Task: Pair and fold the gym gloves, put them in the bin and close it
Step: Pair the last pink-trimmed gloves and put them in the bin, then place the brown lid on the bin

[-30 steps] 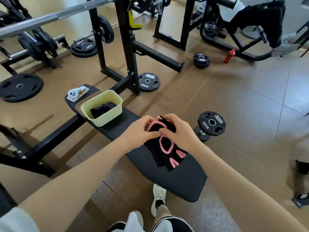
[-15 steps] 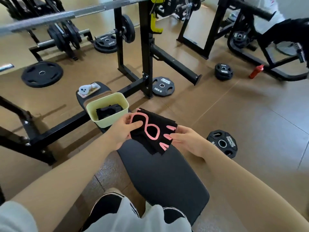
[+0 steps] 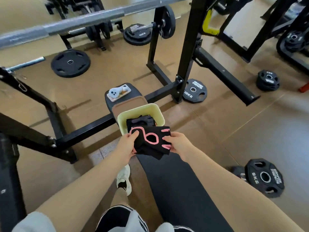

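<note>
Nearly over the bin

Now the pink-trimmed gloves (image 3: 150, 141) hang between my two hands just at the near rim of the yellow bin (image 3: 160, 114), which sits toward the far end of the table (image 3: 175, 181). My left hand (image 3: 127, 146) pinches the pair's left edge, thumb on top; my right hand (image 3: 178, 144) pinches the right edge. The long axis runs side to side, across the bin's mouth. A dark pair (image 3: 140, 122) already lies inside. The bin lies straight ahead of my fingers, so I judge a short forward carry and drop comes next. The brown lid (image 3: 128, 104) waits behind the bin.
</note>
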Demonstrator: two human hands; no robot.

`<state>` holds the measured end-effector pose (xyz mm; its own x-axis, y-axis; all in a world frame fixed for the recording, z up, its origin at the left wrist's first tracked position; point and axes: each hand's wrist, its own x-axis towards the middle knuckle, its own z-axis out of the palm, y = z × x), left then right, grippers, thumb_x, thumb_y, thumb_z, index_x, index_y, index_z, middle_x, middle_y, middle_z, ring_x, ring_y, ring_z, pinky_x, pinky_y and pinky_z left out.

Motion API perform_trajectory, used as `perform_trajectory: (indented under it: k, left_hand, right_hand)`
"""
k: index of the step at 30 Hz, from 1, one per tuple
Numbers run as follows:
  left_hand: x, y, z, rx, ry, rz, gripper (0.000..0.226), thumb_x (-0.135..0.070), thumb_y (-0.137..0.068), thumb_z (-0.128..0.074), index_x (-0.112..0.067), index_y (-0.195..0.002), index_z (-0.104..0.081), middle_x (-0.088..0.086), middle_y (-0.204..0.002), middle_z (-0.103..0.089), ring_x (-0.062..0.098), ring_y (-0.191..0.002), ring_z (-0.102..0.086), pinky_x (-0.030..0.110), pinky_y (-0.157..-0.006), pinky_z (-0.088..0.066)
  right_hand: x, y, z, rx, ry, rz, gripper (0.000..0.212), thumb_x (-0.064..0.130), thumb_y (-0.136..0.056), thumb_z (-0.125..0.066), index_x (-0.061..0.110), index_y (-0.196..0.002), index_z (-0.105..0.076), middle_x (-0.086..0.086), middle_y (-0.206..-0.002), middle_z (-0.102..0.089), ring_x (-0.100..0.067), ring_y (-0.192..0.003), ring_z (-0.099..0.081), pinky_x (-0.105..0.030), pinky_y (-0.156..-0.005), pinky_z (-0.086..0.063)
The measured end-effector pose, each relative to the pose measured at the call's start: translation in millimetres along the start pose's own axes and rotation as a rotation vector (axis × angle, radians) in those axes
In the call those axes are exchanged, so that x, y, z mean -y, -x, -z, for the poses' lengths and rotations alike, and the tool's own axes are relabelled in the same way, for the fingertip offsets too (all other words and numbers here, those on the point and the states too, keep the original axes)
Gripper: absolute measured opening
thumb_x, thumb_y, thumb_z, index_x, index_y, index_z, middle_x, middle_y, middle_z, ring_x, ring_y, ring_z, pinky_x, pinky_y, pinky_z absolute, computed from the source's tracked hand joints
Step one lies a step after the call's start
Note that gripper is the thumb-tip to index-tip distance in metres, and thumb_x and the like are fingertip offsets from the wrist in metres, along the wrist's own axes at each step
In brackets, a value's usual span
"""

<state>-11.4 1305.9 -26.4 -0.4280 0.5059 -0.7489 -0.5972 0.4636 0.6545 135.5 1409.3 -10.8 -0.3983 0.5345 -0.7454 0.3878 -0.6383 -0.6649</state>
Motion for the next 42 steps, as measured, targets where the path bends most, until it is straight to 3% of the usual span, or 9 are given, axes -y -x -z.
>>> perform_trajectory:
  k: [6, 11, 14, 19, 22, 25, 32, 37, 42]
  left_hand:
    - [-51.6, -115.5, 40.6, -0.075, -0.226, 0.119, 0.036, -0.023, -0.093, -0.05, -0.01, -0.126, -0.048, 0.012, -0.124, -0.057, 0.029, -0.107, -0.057, 0.039, -0.083, -0.051]
    - [-59.1, -191.1, 59.7, 0.025, -0.577, 0.139, 0.025, -0.018, -0.083, -0.061, -0.008, -0.106, -0.059, 0.018, -0.116, -0.063, 0.033, -0.107, -0.06, 0.045, -0.097, -0.048]
    - [-48.7, -232.7, 57.9, 0.095, -0.699, 0.152, 0.039, -0.026, -0.073, -0.064, -0.006, -0.104, -0.056, 0.017, -0.11, -0.064, 0.034, -0.103, -0.06, 0.049, -0.094, -0.049]
    - [-37.6, -258.6, 51.4, 0.065, -1.328, -0.128, 0.028, -0.02, -0.092, -0.045, -0.01, -0.117, -0.051, 0.011, -0.104, -0.065, 0.031, -0.094, -0.061, 0.034, -0.075, -0.047]
    - [-45.4, -260.2, 61.3, -0.032, -1.232, -0.324, 0.026, -0.018, -0.093, -0.042, -0.016, -0.115, -0.055, 0.006, -0.103, -0.067, 0.019, -0.082, -0.06, 0.027, -0.065, -0.045]
    - [-62.8, -260.2, 75.9, -0.151, -1.028, -0.379, 0.022, -0.017, -0.094, -0.045, -0.014, -0.113, -0.057, 0.003, -0.108, -0.064, 0.009, -0.088, -0.054, 0.021, -0.073, -0.04]
    - [-38.9, -333.6, 114.0, -0.363, -0.656, 0.194, 0.037, -0.019, -0.094, -0.044, -0.016, -0.131, -0.044, 0.011, -0.135, -0.05, 0.032, -0.117, -0.051, 0.043, -0.101, -0.043]
    - [-4.4, -385.0, 127.4, -0.243, -0.502, 0.273, 0.056, -0.034, -0.082, -0.059, -0.012, -0.132, -0.043, 0.014, -0.131, -0.054, 0.032, -0.117, -0.052, 0.047, -0.099, -0.044]
    - [16.6, -412.8, 125.3, -0.27, -0.637, 0.274, 0.057, -0.044, -0.075, -0.063, -0.005, -0.116, -0.055, 0.015, -0.11, -0.065, 0.032, -0.098, -0.062, 0.042, -0.088, -0.052]
  right_hand:
    - [39.8, -108.9, -61.8, -0.131, 0.141, -0.034, 0.021, 0.0, -0.089, -0.051, 0.0, -0.107, -0.061, -0.011, -0.092, -0.059, -0.022, -0.074, -0.057, -0.029, -0.063, -0.057]
    - [42.4, -183.8, -75.4, -0.218, 0.308, -0.048, 0.03, 0.0, -0.089, -0.045, 0.005, -0.115, -0.059, -0.003, -0.079, -0.052, -0.022, -0.08, -0.051, -0.021, -0.052, -0.054]
    - [27.9, -221.4, -72.7, -0.289, 0.4, -0.042, 0.027, -0.001, -0.089, -0.044, 0.008, -0.108, -0.06, 0.0, -0.072, -0.05, -0.023, -0.077, -0.051, -0.04, -0.074, -0.055]
    - [3.8, -266.7, -64.5, -0.278, 0.515, -0.101, 0.02, 0.011, -0.09, -0.048, 0.006, -0.108, -0.056, -0.006, -0.083, -0.058, -0.026, -0.079, -0.06, -0.047, -0.083, -0.054]
    - [-1.0, -273.0, -62.9, -0.279, 0.701, -0.046, 0.042, 0.023, -0.088, -0.056, 0.007, -0.127, -0.048, -0.012, -0.119, -0.057, -0.032, -0.111, -0.056, -0.045, -0.098, -0.044]
    - [8.5, -267.2, -70.4, -0.241, 0.784, 0.055, 0.039, 0.015, -0.091, -0.053, 0.009, -0.129, -0.049, -0.01, -0.129, -0.053, -0.029, -0.114, -0.053, -0.038, -0.101, -0.041]
    - [28.9, -285.4, -108.2, -0.205, 1.001, 0.457, 0.035, 0.009, -0.091, -0.047, 0.011, -0.125, -0.051, -0.008, -0.135, -0.047, -0.026, -0.127, -0.04, -0.036, -0.107, -0.034]
    - [18.3, -314.2, -127.7, -0.086, 1.269, 0.536, 0.052, 0.004, -0.087, -0.044, 0.012, -0.139, -0.039, -0.008, -0.15, -0.034, -0.027, -0.143, -0.019, -0.041, -0.118, -0.016]
    - [5.0, -326.3, -131.3, -0.109, 1.31, 0.568, 0.048, 0.002, -0.086, -0.042, 0.011, -0.134, -0.045, -0.007, -0.145, -0.041, -0.025, -0.142, -0.021, -0.038, -0.119, -0.008]
